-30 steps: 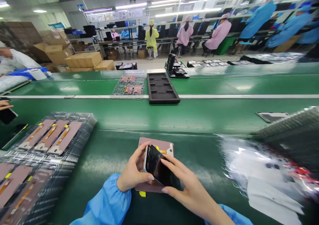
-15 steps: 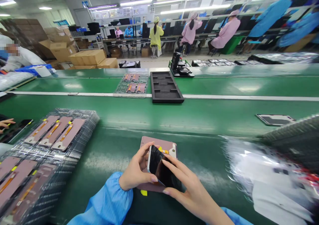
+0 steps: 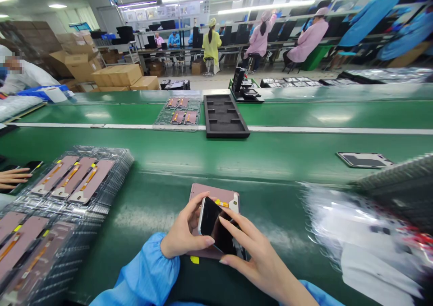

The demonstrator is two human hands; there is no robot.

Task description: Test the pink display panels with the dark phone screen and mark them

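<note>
The left hand (image 3: 184, 228) is clamped round the pale edge of a phone (image 3: 216, 227), while the right hand (image 3: 252, 256) lies spread across its dark glass, though I can't tell whether it grips. The phone tilts just above a pink-backed panel (image 3: 213, 192) on the green conveyor belt (image 3: 142, 220). It looks light, stiff, slippery and fragile, so it's best held by its side edges. A plastic tray (image 3: 123, 161) of similar panels sits nearby.
</note>
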